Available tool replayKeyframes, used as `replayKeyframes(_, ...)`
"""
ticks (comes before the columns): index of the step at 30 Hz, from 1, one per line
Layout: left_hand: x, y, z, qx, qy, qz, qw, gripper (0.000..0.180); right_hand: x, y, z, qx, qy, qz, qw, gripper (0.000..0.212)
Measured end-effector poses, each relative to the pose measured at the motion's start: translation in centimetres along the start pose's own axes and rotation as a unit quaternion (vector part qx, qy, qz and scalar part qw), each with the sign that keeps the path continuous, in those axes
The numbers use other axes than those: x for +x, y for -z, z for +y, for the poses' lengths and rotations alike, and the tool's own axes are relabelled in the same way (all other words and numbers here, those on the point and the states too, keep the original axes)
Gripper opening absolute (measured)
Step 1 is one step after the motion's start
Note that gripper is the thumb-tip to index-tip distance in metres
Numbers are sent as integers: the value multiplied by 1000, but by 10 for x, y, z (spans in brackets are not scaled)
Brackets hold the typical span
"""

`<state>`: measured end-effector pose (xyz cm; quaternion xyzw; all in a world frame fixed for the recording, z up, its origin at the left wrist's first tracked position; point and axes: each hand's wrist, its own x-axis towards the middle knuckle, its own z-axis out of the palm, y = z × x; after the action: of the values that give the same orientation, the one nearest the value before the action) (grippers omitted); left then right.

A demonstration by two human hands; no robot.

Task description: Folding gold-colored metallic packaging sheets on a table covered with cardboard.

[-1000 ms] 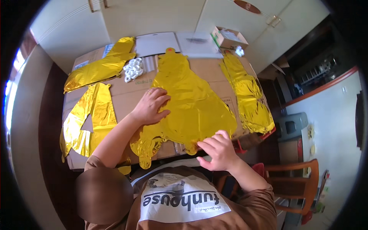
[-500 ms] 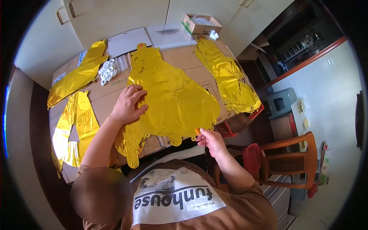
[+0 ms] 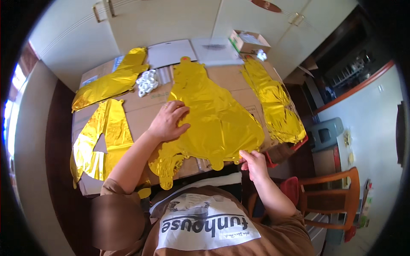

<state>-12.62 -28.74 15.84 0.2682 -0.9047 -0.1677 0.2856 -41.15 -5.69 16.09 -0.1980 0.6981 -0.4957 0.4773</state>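
Observation:
A large flat gold foil balloon (image 3: 213, 123) lies in the middle of the cardboard-covered table, its scalloped near edge hanging towards me. My left hand (image 3: 171, 121) rests on the balloon's left side, fingers apart and slightly bent. At the near right corner, my right hand (image 3: 255, 165) pinches the foil edge between thumb and forefinger. Other flat gold foil pieces lie around it: an A-shaped foil balloon (image 3: 119, 145) at the near left, a folded foil balloon (image 3: 104, 89) at the far left and a long crinkled foil balloon (image 3: 277, 102) on the right.
A bundle of white rings (image 3: 147, 83) sits beyond my left hand. At the table's back are a white board (image 3: 171, 53) and an open carton (image 3: 250, 42). A wooden chair (image 3: 331, 198) and a red basket (image 3: 279, 155) stand to the right. White cabinets (image 3: 171, 21) line the back.
The whole view has shifted, so the table appears further right. An orange bit at my right fingertips no longer shows. Both hands stay at the same places on the balloon.

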Motion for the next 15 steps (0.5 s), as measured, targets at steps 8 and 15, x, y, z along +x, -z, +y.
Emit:
replayKeyframes(8,-4,4,-7,6,4,37,999,44,9,11,-5,-63,77,9,995,22)
replayKeyframes(15,-13,4,-5,56,13,28,998,42,15,12,4,-45,79,7,996,20)
